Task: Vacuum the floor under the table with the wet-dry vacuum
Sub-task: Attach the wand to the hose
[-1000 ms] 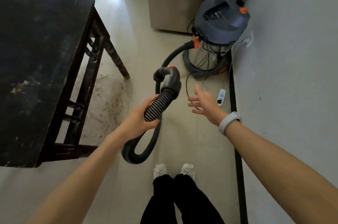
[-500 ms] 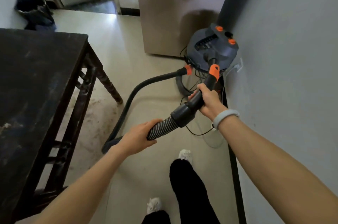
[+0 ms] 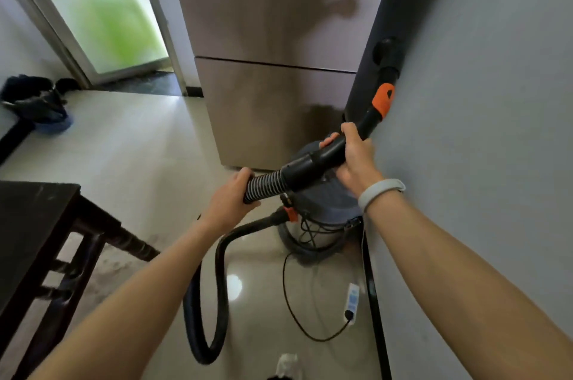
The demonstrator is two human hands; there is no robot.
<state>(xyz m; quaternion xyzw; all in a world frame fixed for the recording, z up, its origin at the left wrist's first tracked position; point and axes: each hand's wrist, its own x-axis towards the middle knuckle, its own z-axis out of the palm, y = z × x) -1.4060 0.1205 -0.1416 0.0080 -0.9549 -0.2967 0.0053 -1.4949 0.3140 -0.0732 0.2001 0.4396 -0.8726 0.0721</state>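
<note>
Left hand (image 3: 231, 199): clenched around the ribbed grey section of the hose (image 3: 263, 185), just behind the black cuff.
Right hand (image 3: 353, 156): wrapped around the black handle tube (image 3: 328, 153), a pale wristband (image 3: 379, 192) on the wrist.
Handle tube: slants up to the right, with an orange collar (image 3: 384, 99) above the right hand; its open black end (image 3: 386, 49) is near the wall.
Vacuum (image 3: 322, 206): a grey drum standing on the floor against the right wall, in front of the fridge (image 3: 273, 69); what is inside cannot be seen.
Hose: runs from an orange fitting on the drum, loops down over the floor (image 3: 124, 147) and rises to the left hand.
Cord: a thin black cable curls on the floor to a white power strip (image 3: 353, 297) by the wall.
Desk (image 3: 34, 224): dark wood, at the left; dusty floor shows beneath it.
Far left: a dark bag (image 3: 34, 100) lies by the doorway, its contents unclear.
</note>
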